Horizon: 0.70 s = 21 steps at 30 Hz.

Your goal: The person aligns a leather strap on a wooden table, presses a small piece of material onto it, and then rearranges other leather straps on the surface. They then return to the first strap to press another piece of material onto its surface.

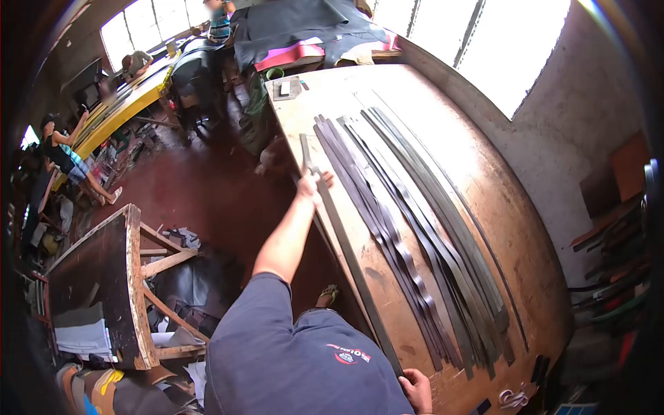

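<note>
A long dark strip (353, 271) lies along the near edge of the wooden table (539, 277). Toward its far end is my left hand (315, 185), its fingers closed around the strip. At the strip's near end, by the table edge, my right hand (416, 391) has its fingers curled against it. Beside this strip, several dark brown strips (387, 235) lie lengthwise on the table, some wavy and shiny. Farther right are several grey-green strips (443, 214), and one thin dark strip (484, 242) lies apart from them.
A small board with a white block (285, 88) sits at the table's far corner. White-handled scissors (513, 398) lie at the near end. A wooden frame table (131, 277) stands left. People (66, 152) are at a yellow table (124, 114) farther off. Dark sheets (297, 28) cover another table.
</note>
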Each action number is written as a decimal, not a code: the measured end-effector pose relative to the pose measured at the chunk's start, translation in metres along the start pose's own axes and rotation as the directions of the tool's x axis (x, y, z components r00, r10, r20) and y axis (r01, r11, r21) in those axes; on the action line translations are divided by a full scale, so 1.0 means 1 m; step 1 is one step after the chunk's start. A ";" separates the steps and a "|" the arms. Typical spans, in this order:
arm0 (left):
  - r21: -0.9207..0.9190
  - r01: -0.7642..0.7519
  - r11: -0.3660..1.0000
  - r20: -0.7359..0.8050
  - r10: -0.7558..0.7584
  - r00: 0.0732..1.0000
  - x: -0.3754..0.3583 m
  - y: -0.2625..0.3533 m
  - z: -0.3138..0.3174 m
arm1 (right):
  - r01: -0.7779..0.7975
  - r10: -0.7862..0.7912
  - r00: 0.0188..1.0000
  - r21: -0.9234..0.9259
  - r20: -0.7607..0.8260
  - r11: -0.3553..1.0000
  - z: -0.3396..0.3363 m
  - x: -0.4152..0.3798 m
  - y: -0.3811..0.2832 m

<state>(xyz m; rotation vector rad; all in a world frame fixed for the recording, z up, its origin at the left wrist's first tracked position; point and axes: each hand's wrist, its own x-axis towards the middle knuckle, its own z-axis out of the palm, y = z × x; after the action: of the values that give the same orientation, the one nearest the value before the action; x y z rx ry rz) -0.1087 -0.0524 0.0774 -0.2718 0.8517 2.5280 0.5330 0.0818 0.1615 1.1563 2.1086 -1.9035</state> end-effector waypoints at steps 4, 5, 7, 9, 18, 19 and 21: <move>0.051 -0.193 0.980 0.181 0.181 0.967 0.060 0.081 0.021 | 0.049 -0.049 0.997 -0.016 -0.062 0.999 0.004 0.004 -0.003; 0.051 -0.230 0.972 0.227 0.213 0.950 0.072 0.092 0.027 | 0.050 -0.051 0.996 -0.011 -0.068 0.999 0.006 0.012 -0.001; 0.078 -0.257 0.963 0.241 0.232 0.942 0.081 0.110 0.052 | 0.049 -0.044 0.994 0.049 -0.095 0.998 0.012 0.028 0.002; 0.077 -0.275 0.958 0.276 0.245 0.929 0.100 0.118 0.070 | 0.028 -0.022 0.994 0.050 -0.105 0.998 0.017 0.044 -0.007; 0.069 -0.240 0.968 0.451 0.184 0.873 0.156 0.128 0.143 | -0.080 0.079 0.997 -0.031 -0.025 0.996 0.020 0.108 0.006; 0.087 -0.240 0.967 0.456 0.175 0.872 0.159 0.126 0.151 | -0.003 0.015 0.999 0.226 -0.051 0.974 0.022 0.106 0.034; 0.086 -0.227 0.970 0.462 0.163 0.872 0.165 0.122 0.164 | 0.007 0.021 0.997 0.374 -0.072 0.928 0.030 0.107 0.053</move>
<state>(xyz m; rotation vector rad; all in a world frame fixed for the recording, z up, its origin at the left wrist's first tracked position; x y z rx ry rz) -0.3183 0.0212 0.2180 0.4589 0.8882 2.5369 0.4742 0.1034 0.0552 1.3129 1.8153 -2.3667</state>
